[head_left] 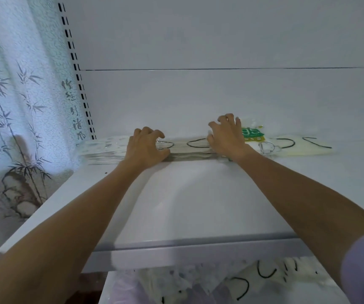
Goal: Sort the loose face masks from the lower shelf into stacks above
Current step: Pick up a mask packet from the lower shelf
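White shelf (198, 205): left hand (146, 145), right hand (227, 137) grip middle mask stack (190, 151); green-labelled pack (252, 132) beside; loose masks (253, 281) below.

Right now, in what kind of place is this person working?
Probably a shop or stockroom: a white metal shelf, a slotted upright on the back wall, and packaged masks stacked in a row.

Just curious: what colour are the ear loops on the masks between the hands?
Black ear loops on the masks; head view shows them best.
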The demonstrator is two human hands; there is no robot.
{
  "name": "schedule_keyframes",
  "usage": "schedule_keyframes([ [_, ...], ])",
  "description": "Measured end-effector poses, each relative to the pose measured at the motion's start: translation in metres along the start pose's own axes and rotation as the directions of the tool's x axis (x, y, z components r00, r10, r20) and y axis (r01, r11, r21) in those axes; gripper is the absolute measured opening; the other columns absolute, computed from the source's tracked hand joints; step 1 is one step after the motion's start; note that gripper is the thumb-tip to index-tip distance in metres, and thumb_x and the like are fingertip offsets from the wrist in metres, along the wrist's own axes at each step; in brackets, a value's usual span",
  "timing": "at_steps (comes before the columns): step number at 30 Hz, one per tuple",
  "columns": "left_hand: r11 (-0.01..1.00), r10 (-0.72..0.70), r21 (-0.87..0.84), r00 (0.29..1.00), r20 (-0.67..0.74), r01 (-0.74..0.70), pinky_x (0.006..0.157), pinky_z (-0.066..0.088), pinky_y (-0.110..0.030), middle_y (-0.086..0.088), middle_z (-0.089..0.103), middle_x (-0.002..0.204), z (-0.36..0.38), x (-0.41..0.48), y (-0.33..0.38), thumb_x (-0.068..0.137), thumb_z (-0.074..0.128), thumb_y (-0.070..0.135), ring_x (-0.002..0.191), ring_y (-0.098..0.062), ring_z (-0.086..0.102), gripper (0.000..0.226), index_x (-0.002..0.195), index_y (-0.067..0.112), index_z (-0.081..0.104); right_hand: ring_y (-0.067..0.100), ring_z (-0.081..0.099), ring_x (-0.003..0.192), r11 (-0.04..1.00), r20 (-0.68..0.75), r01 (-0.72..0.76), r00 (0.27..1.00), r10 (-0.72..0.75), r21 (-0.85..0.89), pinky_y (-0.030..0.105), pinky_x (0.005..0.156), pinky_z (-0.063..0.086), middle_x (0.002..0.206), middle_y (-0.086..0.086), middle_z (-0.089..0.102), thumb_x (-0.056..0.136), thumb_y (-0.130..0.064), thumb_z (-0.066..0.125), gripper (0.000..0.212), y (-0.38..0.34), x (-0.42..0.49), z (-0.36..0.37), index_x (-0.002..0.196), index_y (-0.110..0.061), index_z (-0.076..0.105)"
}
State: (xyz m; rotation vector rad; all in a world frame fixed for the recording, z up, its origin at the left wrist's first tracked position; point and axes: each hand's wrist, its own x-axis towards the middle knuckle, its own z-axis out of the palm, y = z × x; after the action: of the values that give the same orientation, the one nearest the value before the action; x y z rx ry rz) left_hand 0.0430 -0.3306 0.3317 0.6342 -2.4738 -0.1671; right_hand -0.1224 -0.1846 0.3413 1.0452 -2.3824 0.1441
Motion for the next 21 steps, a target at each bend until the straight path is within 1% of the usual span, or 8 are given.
schedule_keyframes([
  [5, 0.994, 0.035, -0.104, 0.999, -0.013, -0.036, 0.093, 0.037, -0.037, -0.008, 0.054, 0.122, -0.005, -0.017, 0.035, 0.083, 0.061, 0.032, 0.115, -0.027, 0.043, 0.039, 0.119, 0.021, 0.058, 0.030, 0.033, 0.128, 0.996, -0.075, -0.051, 0.996, 0.056, 0.070, 0.041, 0.103, 0.027, 0.134, 0.014, 0.047, 0.091, -0.020, 0.044, 0.043, 0.023, -0.033, -0.023, 0.133, -0.010, 0.048],
  [8, 0.985, 0.068, -0.159, 0.998, -0.014, -0.070, 0.092, 0.039, -0.037, -0.009, 0.055, 0.118, -0.001, -0.033, 0.068, 0.082, 0.064, 0.034, 0.113, -0.027, 0.047, 0.038, 0.117, 0.021, 0.060, 0.032, 0.036, 0.122, 0.992, -0.071, -0.097, 0.992, 0.102, 0.075, 0.039, 0.097, 0.031, 0.129, 0.015, 0.050, 0.090, -0.020, 0.046, 0.042, 0.044, -0.064, -0.039, 0.132, -0.009, 0.048],
  [11, 0.973, 0.117, -0.201, 0.993, 0.006, -0.113, 0.093, 0.040, -0.036, -0.011, 0.057, 0.117, 0.004, -0.058, 0.102, 0.081, 0.065, 0.033, 0.111, -0.030, 0.049, 0.040, 0.118, 0.017, 0.060, 0.032, 0.038, 0.119, 0.989, -0.050, -0.129, 0.990, 0.133, 0.073, 0.039, 0.093, 0.033, 0.126, 0.016, 0.050, 0.091, -0.020, 0.046, 0.042, 0.068, -0.100, -0.054, 0.132, -0.009, 0.046],
  [13, 0.963, 0.139, -0.234, 0.990, 0.015, -0.132, 0.097, 0.041, -0.037, -0.010, 0.058, 0.119, 0.005, -0.078, 0.122, 0.080, 0.065, 0.031, 0.114, -0.030, 0.050, 0.041, 0.118, 0.015, 0.061, 0.032, 0.038, 0.119, 0.986, -0.023, -0.153, 0.988, 0.155, 0.073, 0.039, 0.092, 0.034, 0.126, 0.016, 0.050, 0.092, -0.022, 0.045, 0.042, 0.082, -0.125, -0.064, 0.133, -0.009, 0.044],
  [15, 0.957, 0.132, -0.262, 0.991, 0.018, -0.123, 0.099, 0.040, -0.037, -0.009, 0.058, 0.122, 0.005, -0.101, 0.141, 0.080, 0.065, 0.032, 0.116, -0.028, 0.050, 0.039, 0.116, 0.017, 0.061, 0.033, 0.038, 0.119, 0.984, -0.003, -0.165, 0.986, 0.165, 0.069, 0.039, 0.091, 0.035, 0.127, 0.016, 0.050, 0.093, -0.022, 0.045, 0.042, 0.093, -0.152, -0.073, 0.133, -0.009, 0.044],
  [17, 0.954, 0.128, -0.276, 0.991, 0.025, -0.116, 0.097, 0.040, -0.037, -0.008, 0.058, 0.123, 0.005, -0.127, 0.160, 0.080, 0.064, 0.033, 0.115, -0.028, 0.049, 0.038, 0.115, 0.018, 0.061, 0.033, 0.039, 0.119, 0.983, 0.008, -0.169, 0.986, 0.168, 0.067, 0.040, 0.092, 0.036, 0.127, 0.016, 0.050, 0.091, -0.020, 0.046, 0.043, 0.104, -0.182, -0.083, 0.133, -0.009, 0.044],
  [21, 0.949, 0.140, -0.289, 0.990, 0.017, -0.129, 0.091, 0.040, -0.036, -0.011, 0.057, 0.116, 0.001, -0.179, 0.207, 0.081, 0.062, 0.030, 0.109, -0.028, 0.049, 0.038, 0.116, 0.017, 0.060, 0.034, 0.039, 0.120, 0.979, 0.027, -0.185, 0.983, 0.183, 0.091, 0.042, 0.093, 0.035, 0.129, 0.018, 0.049, 0.090, -0.016, 0.044, 0.045, 0.130, -0.237, -0.102, 0.134, -0.007, 0.042],
])
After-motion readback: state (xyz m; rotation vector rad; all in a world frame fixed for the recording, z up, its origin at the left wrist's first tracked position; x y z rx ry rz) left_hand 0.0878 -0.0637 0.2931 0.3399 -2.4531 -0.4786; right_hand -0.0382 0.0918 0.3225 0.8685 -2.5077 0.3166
